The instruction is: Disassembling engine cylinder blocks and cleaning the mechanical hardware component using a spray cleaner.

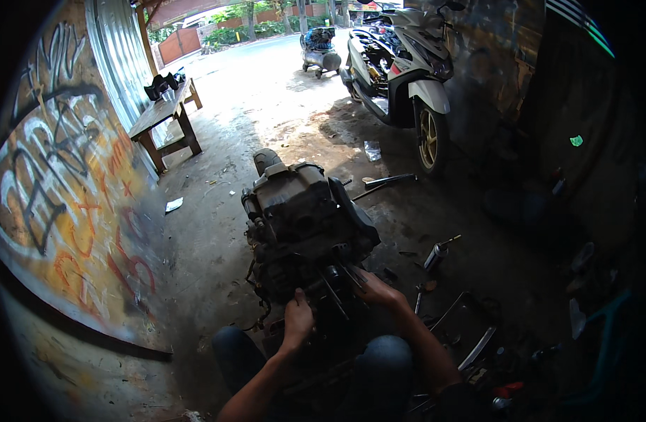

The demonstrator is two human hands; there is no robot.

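A dark, greasy scooter engine (302, 204) lies on the floor between my knees. Long thin metal studs (331, 290) stick out of its near end. My left hand (299, 320) is closed at the near left side of the engine, thumb on top; its other fingers and what they grip are lost in shadow. On the other side my right hand (379, 290) reaches in beside the studs, fingers bent inward against the dark parts. Whatever lies under those fingertips is too dark to make out.
To the right stand a spray can (435, 256) and a dark tray (467, 316) among scattered tools. Farther off, a partly stripped white scooter (407, 67) is parked near an air compressor (321, 53). A wooden bench (161, 112) stands by the painted left wall (77, 190).
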